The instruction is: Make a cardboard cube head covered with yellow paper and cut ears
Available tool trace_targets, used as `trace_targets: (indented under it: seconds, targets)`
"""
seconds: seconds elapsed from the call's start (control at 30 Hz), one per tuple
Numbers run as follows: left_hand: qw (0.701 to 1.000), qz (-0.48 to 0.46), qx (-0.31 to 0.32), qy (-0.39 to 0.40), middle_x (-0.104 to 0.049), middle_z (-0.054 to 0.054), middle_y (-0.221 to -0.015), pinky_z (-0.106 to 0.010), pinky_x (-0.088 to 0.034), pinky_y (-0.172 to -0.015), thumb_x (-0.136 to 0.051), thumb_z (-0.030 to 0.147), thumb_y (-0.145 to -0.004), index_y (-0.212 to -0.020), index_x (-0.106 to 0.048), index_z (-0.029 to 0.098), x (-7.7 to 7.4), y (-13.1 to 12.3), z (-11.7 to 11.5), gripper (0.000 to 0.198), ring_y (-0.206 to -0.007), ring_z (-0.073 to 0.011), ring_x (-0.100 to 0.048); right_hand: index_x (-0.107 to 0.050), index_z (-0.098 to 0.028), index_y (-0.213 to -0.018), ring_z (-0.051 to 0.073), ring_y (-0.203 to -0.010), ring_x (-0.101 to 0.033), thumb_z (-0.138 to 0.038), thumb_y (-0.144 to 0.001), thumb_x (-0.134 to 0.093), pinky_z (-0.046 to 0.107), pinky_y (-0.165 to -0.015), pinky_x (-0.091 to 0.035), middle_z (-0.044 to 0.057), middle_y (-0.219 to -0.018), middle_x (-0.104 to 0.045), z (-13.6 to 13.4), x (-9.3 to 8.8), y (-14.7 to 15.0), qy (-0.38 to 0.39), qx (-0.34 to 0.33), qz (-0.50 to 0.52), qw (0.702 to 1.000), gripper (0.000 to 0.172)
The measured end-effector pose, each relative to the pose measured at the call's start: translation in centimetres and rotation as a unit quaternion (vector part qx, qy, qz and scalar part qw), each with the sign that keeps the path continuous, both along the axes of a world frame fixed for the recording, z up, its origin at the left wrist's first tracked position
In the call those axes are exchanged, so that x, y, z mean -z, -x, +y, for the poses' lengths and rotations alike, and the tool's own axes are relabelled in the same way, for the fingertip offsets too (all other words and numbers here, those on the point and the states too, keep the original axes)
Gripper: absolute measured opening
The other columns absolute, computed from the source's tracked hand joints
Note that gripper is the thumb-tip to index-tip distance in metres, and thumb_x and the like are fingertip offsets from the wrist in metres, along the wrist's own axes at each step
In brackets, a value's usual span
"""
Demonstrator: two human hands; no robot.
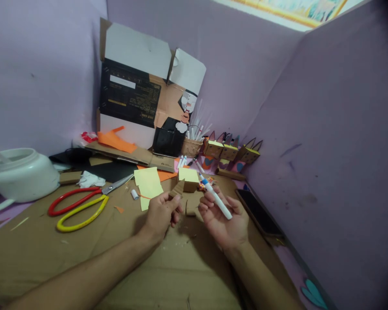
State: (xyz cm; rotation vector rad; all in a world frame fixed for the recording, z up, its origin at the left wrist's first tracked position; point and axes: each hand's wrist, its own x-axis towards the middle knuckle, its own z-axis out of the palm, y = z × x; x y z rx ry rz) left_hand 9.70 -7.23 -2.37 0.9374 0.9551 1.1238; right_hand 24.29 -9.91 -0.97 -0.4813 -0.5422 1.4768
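My left hand (pixel 160 214) pinches a small brown cardboard piece (pixel 177 189) between thumb and fingers. My right hand (pixel 224 219) lies palm up with fingers curled around a white glue pen (pixel 217 199) with a blue tip. Just beyond both hands sits a small cardboard box with a yellow top (pixel 189 178). Another cardboard scrap (pixel 191 206) lies between my hands on the brown cardboard sheet (pixel 84 249).
Red-and-yellow scissors (pixel 80 206) lie at the left, yellow paper (pixel 148 184) beside them. A white pot (pixel 17 172) stands far left. A dark phone (pixel 258 211) lies at the right. Yellow-topped eared boxes (pixel 231 150), a basket of pens (pixel 192 145) and an open carton (pixel 139 99) line the purple wall.
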Motion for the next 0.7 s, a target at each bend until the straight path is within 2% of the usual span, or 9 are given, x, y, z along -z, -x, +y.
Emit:
trace_targets:
  seconds: [0.2,0.37,0.5,0.7]
  targets:
    - [0.996,-0.067,0.044,-0.027,-0.056,0.002,-0.053,-0.018,-0.04,-0.036,-0.064,0.03,-0.067,-0.071,-0.057,0.013,0.1,-0.5,-0.5,0.019,-0.041,-0.007,-0.048,-0.057,-0.021,-0.079,0.013,-0.061,-0.046,-0.024,-0.064,-0.052,0.029,-0.067,-0.045,-0.001,-0.066,-0.047,-0.5,0.1,1.3,-0.013,-0.025,0.007,1.0,0.016]
    - [0.997,-0.076,0.025,-0.022,-0.06,0.001,-0.06,-0.017,-0.04,-0.036,-0.064,0.029,-0.066,-0.069,-0.057,0.012,0.4,-0.9,-0.5,0.018,-0.042,-0.0061,-0.048,-0.057,-0.022,-0.077,0.014,-0.062,-0.047,-0.021,-0.06,-0.055,0.034,-0.074,-0.047,-0.001,-0.064,-0.05,-0.7,0.4,2.5,-0.037,-0.006,-0.016,0.999,0.017]
    - [0.996,-0.082,0.017,0.001,-0.056,0.003,-0.054,-0.017,-0.04,-0.036,-0.062,0.026,-0.066,-0.065,-0.054,0.013,0.4,-0.9,-0.4,0.015,-0.041,-0.0063,-0.048,-0.056,-0.023,-0.076,0.015,-0.063,-0.048,-0.021,-0.059,-0.057,0.042,-0.084,-0.045,-0.002,-0.064,-0.051,-0.7,0.7,3.0,-0.056,-0.008,-0.038,0.998,0.017]
    - [0.996,-0.074,0.035,0.034,-0.053,0.005,-0.049,-0.015,-0.034,-0.032,-0.056,0.025,-0.067,-0.068,-0.051,0.016,0.4,-1.0,-0.6,0.011,-0.037,-0.0059,-0.044,-0.055,-0.023,-0.077,0.014,-0.063,-0.048,-0.02,-0.06,-0.057,0.048,-0.092,-0.04,-0.002,-0.064,-0.05,-0.8,0.9,3.1,-0.068,-0.014,-0.036,0.997,0.017]
